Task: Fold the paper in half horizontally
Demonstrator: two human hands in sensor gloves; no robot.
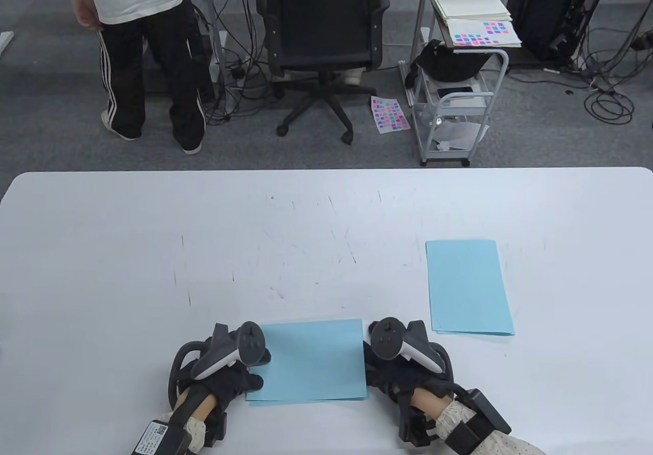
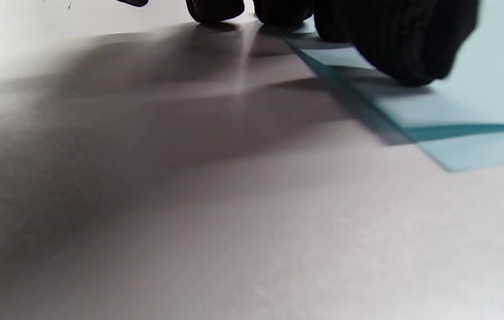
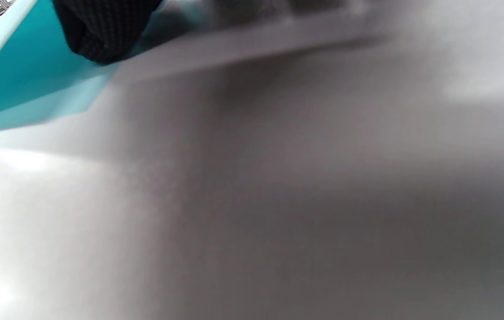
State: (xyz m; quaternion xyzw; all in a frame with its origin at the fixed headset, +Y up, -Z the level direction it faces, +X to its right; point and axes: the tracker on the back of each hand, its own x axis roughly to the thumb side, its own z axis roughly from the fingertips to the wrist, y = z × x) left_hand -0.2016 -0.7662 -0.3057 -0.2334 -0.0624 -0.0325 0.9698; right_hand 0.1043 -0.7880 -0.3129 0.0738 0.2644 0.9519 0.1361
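Note:
A light blue paper (image 1: 311,360), folded double, lies near the table's front edge, with its two layers showing along the near edge. My left hand (image 1: 240,373) is at its left edge. In the left wrist view the thumb (image 2: 407,49) presses on the top layer of the paper (image 2: 478,102), and other fingertips (image 2: 216,9) touch the table beside it. The top layer stands slightly off the lower one at the near corner. My right hand (image 1: 393,368) is at the paper's right edge. In the right wrist view the thumb (image 3: 100,31) touches the paper (image 3: 25,84), and the other fingers are blurred.
A second folded blue paper (image 1: 468,286) lies on the white table (image 1: 153,251) to the right. Beyond the far edge are an office chair (image 1: 321,36), a standing person (image 1: 143,52) and a small metal cart (image 1: 454,103).

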